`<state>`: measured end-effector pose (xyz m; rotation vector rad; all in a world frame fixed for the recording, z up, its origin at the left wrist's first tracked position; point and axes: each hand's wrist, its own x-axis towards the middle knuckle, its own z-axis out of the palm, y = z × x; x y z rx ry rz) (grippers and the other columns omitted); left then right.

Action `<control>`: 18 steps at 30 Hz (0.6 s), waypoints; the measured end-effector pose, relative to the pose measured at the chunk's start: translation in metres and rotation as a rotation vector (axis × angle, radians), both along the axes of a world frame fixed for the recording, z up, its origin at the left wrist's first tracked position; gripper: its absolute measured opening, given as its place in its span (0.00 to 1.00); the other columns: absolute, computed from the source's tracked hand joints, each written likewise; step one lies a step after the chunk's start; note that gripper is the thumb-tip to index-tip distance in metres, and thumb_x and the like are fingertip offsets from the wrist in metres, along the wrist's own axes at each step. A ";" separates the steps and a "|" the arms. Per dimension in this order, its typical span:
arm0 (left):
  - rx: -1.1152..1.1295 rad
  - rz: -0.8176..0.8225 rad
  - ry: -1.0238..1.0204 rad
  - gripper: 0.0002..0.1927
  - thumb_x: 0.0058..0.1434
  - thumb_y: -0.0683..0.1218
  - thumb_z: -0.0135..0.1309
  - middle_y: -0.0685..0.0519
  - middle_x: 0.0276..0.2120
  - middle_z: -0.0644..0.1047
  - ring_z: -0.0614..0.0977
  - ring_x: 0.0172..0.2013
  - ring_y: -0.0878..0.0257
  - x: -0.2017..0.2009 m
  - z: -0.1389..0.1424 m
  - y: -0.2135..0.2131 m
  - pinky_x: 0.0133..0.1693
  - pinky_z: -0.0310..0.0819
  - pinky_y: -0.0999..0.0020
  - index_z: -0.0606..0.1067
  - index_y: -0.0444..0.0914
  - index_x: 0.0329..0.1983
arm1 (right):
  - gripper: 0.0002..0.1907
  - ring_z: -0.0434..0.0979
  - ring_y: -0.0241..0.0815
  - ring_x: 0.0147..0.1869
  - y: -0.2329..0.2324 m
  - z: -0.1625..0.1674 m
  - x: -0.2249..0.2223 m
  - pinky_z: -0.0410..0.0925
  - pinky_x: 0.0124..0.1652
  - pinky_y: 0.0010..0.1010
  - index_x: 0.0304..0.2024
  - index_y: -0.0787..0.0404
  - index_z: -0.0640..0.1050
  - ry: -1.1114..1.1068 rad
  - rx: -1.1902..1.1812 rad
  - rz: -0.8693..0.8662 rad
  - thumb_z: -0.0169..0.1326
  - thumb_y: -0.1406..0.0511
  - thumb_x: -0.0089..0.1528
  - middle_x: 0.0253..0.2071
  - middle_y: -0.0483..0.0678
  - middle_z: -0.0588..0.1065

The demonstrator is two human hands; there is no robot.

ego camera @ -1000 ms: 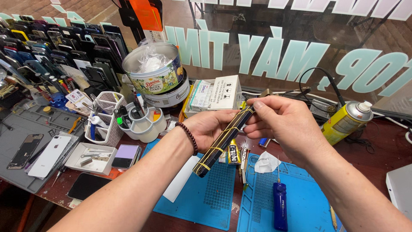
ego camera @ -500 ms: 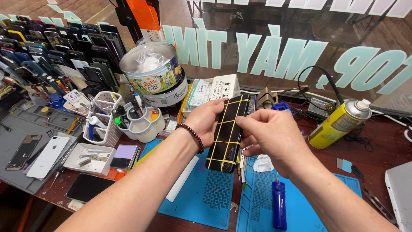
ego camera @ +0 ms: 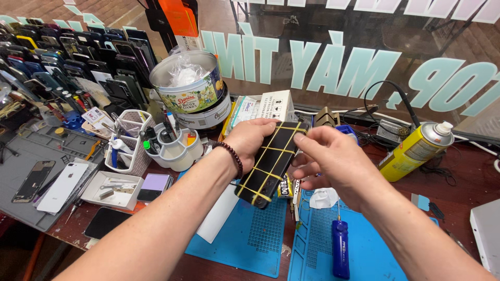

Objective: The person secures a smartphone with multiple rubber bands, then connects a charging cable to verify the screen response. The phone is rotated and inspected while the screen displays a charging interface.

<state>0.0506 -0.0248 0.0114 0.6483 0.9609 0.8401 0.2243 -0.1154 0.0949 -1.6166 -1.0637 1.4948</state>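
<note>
A black phone (ego camera: 266, 166) wrapped in several yellow rubber bands is held above the blue work mats (ego camera: 245, 239). My left hand (ego camera: 249, 139) grips its far upper edge, a dark bead bracelet on the wrist. My right hand (ego camera: 327, 162) pinches a yellow band near the phone's top right corner, fingers against the phone's right side. The phone's flat black face is turned toward me.
A blue-handled tool (ego camera: 340, 255) lies on the right mat. A yellow spray can (ego camera: 415, 151) leans at the right. Round tins (ego camera: 190, 88), a white tool cup (ego camera: 174, 145), a small parts tray (ego camera: 110, 190), a white phone (ego camera: 62, 186) and rows of phones (ego camera: 67, 57) fill the left.
The phone has turned from edge-on to face-on toward me. My right hand has shifted from the phone's top end to its right side, now pinching a rubber band.
</note>
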 end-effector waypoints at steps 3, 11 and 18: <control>0.064 -0.288 0.148 0.18 0.68 0.46 0.50 0.45 0.45 0.82 0.84 0.42 0.57 -0.010 0.003 0.007 0.43 0.83 0.60 0.75 0.34 0.58 | 0.12 0.82 0.42 0.32 0.004 -0.006 0.012 0.76 0.30 0.32 0.52 0.51 0.76 0.152 -0.012 0.022 0.51 0.60 0.66 0.35 0.54 0.80; -0.043 -0.030 -0.461 0.42 0.52 0.69 0.54 0.36 0.61 0.71 0.74 0.61 0.45 -0.054 0.026 -0.008 0.58 0.66 0.39 0.60 0.45 0.64 | 0.08 0.81 0.48 0.42 0.014 -0.039 0.031 0.79 0.42 0.36 0.45 0.65 0.75 0.404 0.130 -0.415 0.50 0.69 0.65 0.42 0.52 0.77; 0.222 0.289 -0.342 0.40 0.57 0.63 0.66 0.45 0.46 0.71 0.73 0.48 0.52 0.009 0.000 -0.017 0.56 0.72 0.47 0.66 0.37 0.63 | 0.09 0.83 0.49 0.44 0.006 -0.048 0.013 0.78 0.45 0.35 0.45 0.68 0.75 0.552 0.030 -0.464 0.52 0.69 0.64 0.42 0.54 0.78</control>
